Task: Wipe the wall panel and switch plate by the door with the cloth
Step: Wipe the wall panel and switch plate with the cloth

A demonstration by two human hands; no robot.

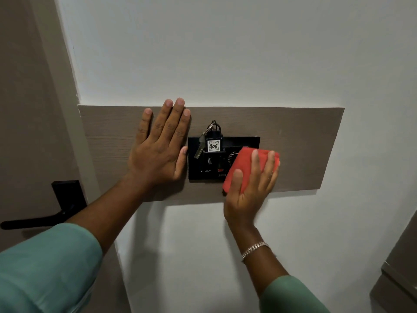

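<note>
A grey-brown wood-grain wall panel [300,136] runs across the white wall. In its middle sits a black switch plate [207,170] with a key tag marked 406 [213,146] and a key hanging in its slot. My left hand [161,145] lies flat on the panel, fingers spread, just left of the plate. My right hand [250,184] presses a folded red cloth [242,166] against the plate's right side and the panel beside it, covering the plate's lower right corner.
The door [24,109] stands at the left with a black lever handle [45,219]. White wall [225,53] surrounds the panel. A grey-brown cabinet edge [399,274] shows at the lower right.
</note>
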